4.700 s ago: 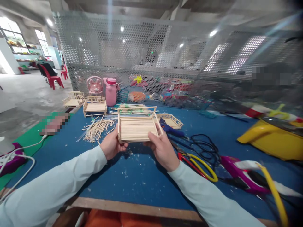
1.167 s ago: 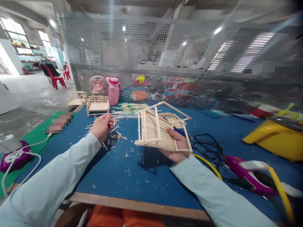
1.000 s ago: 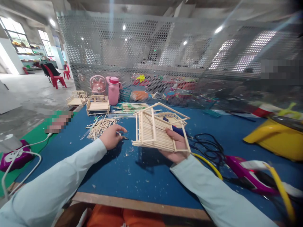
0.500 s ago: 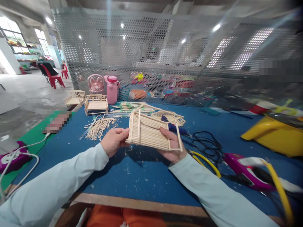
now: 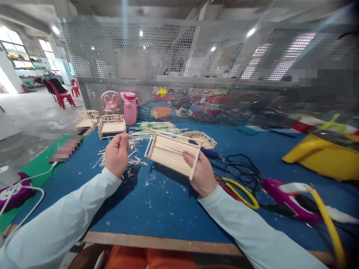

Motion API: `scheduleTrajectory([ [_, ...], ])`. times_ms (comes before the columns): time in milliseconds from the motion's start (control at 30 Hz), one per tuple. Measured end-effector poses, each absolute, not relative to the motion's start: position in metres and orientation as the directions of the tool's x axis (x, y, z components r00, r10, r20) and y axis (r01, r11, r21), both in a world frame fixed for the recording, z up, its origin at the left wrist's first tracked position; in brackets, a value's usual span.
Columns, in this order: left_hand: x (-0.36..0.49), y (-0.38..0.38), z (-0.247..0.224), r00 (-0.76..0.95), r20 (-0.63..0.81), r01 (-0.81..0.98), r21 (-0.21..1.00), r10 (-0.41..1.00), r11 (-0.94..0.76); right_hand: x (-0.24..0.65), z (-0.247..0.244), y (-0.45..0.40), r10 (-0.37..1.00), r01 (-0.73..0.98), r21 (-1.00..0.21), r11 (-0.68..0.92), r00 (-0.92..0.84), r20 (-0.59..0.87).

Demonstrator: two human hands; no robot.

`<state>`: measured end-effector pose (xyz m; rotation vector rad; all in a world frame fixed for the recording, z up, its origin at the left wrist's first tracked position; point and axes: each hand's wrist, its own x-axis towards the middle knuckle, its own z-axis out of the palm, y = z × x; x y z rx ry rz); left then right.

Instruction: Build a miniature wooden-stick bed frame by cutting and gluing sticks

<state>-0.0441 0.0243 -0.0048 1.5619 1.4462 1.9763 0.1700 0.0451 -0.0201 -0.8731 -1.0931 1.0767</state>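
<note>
My right hand (image 5: 204, 175) grips one end of a miniature wooden stick bed frame (image 5: 171, 152), thumb on its slatted surface. The frame is tilted above the blue table. My left hand (image 5: 116, 154) is apart from it, fingers pinched together; what they hold, if anything, is too small to make out. Under and beside that hand lie loose short sticks (image 5: 137, 161). Behind stand a finished-looking miniature stick bed (image 5: 112, 127) and another stick model (image 5: 87, 119). A partly built stick frame (image 5: 202, 139) lies beyond my right hand.
A pink bottle (image 5: 130, 109) stands by the perforated metal screen (image 5: 157, 56). Bundled sticks (image 5: 155, 127) lie at the back. To the right are a blue-handled tool (image 5: 209, 153), black cable (image 5: 243, 168), a purple device (image 5: 288, 198) and a yellow container (image 5: 314, 158).
My left hand has let go of the stick bed frame and moved left over the loose sticks. The frame has turned in my right hand, showing its slatted face more.
</note>
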Motion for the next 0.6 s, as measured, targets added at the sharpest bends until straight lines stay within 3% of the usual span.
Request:
scheduleTrajectory([
  [67, -0.034, 0.012, -0.007, -0.24, 0.697, 0.477, 0.691, 0.676, -0.543, 0.17, -0.02, 0.042, 0.919, -0.05, -0.927, 0.371, 0.16, 0.36],
  [133, -0.024, 0.001, -0.009, -0.023, 0.731, 0.679, 0.512, 0.682, -0.525, 0.169, -0.018, 0.038, 0.878, 0.084, -0.893, 0.442, 0.163, 0.45],
  [200, -0.016, -0.004, -0.009, 0.086, 0.676, 0.843, 0.343, 0.732, -0.415, 0.168, -0.014, 0.033, 0.847, 0.142, -0.86, 0.49, 0.156, 0.509],
  [267, -0.013, -0.004, -0.008, 0.093, 0.619, 0.914, 0.258, 0.78, -0.314, 0.167, -0.011, 0.029, 0.833, 0.148, -0.843, 0.517, 0.139, 0.535],
  [333, -0.011, -0.002, -0.007, 0.075, 0.598, 0.906, 0.292, 0.798, -0.305, 0.165, -0.011, 0.027, 0.832, 0.132, -0.84, 0.527, 0.12, 0.541],
  [400, -0.01, -0.001, -0.008, 0.07, 0.578, 0.815, 0.436, 0.813, -0.381, 0.163, -0.014, 0.025, 0.828, 0.136, -0.836, 0.532, 0.122, 0.547],
  [500, -0.007, -0.005, -0.01, 0.139, 0.53, 0.495, 0.694, 0.836, -0.523, 0.162, -0.021, 0.023, 0.82, 0.164, -0.828, 0.536, 0.13, 0.557],
  [600, -0.002, -0.011, -0.01, 0.202, 0.534, 0.292, 0.768, 0.821, -0.571, 0.16, -0.022, 0.019, 0.84, 0.147, -0.843, 0.518, 0.101, 0.534],
])
